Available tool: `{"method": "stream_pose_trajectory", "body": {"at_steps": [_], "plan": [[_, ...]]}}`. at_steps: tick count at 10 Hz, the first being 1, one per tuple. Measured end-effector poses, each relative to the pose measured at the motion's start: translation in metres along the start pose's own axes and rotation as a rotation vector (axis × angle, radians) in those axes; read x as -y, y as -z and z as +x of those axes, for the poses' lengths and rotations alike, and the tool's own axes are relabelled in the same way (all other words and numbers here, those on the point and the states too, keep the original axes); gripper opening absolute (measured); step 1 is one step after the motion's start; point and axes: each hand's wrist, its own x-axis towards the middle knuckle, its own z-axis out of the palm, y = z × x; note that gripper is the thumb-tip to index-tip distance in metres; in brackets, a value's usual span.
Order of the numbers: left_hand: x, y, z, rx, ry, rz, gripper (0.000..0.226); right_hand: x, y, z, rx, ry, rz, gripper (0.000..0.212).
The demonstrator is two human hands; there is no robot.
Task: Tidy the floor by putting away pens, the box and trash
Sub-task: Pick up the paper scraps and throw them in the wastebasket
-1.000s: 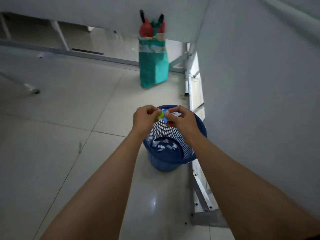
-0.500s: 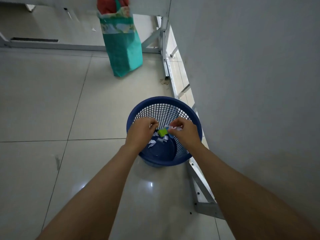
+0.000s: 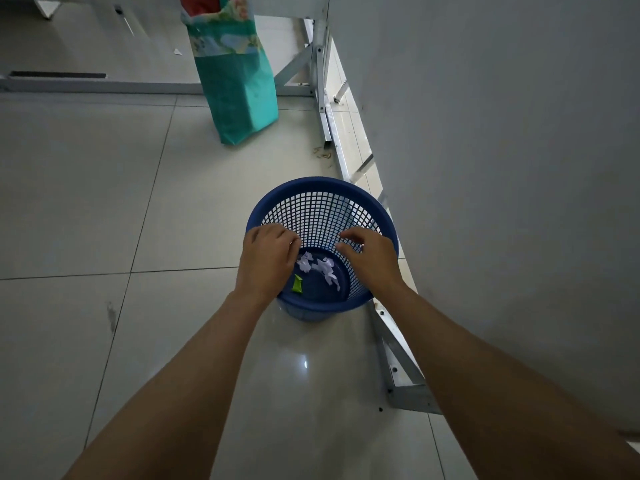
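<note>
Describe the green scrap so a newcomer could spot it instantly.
Find the blue mesh wastebasket standing on the tiled floor beside the grey wall, under both hands. Look down at its solid bottom, just right of the left hand. The green scrap is the only bright green piece there; the paper bits near it are white.

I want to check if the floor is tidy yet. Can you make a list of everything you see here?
Surface: pale floor tiles, mostly bare.
Job's things: blue bin holds white paper scraps and a green scrap.
Clutter: small bits by the metal frame.
Grippers: left hand and right hand above the bin, both empty.
Cables: nothing seen.
Surroundings: teal bag, grey wall.
</note>
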Motion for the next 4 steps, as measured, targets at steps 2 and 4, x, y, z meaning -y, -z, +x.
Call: {"method": "stream_pose_trajectory", "body": {"at_steps": [2, 4], "plan": [[-0.008, 0.008, -0.005, -0.099, 0.103, -0.077, 0.024, 0.008, 0.007, -0.005, 0.001, 0.029, 0.007, 0.028], [0.001, 0.035, -0.02, -0.186, 0.298, -0.2, 0.029, 0.039, -0.008, -0.009, -0.005, 0.155, 0.008, 0.026]]}}
